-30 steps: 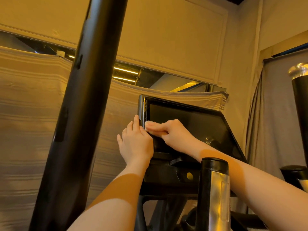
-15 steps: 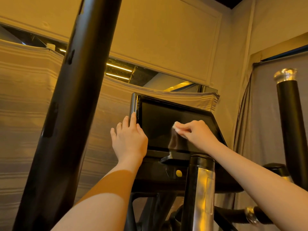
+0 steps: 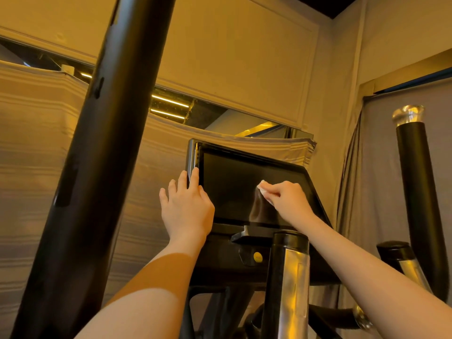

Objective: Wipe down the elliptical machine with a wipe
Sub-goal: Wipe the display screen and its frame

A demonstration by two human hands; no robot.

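Person, head view: two forearms, both bare to the lower frame edge; no sleeve, cuff or glove in view; left hand (image 3: 187, 209) without ring, watch or band; right hand (image 3: 287, 200) likewise unadorned at wrist; fingers (image 3: 195, 174) slim; nails short where visible, any polish indiscernible in the amber light.

Indoor gym or workout room, elliptical machine console screen (image 3: 244, 184) close ahead, thick black moving handlebars (image 3: 97, 167) at either side, striped fabric drape (image 3: 31, 148) over mirrored wall, warm yellow lighting
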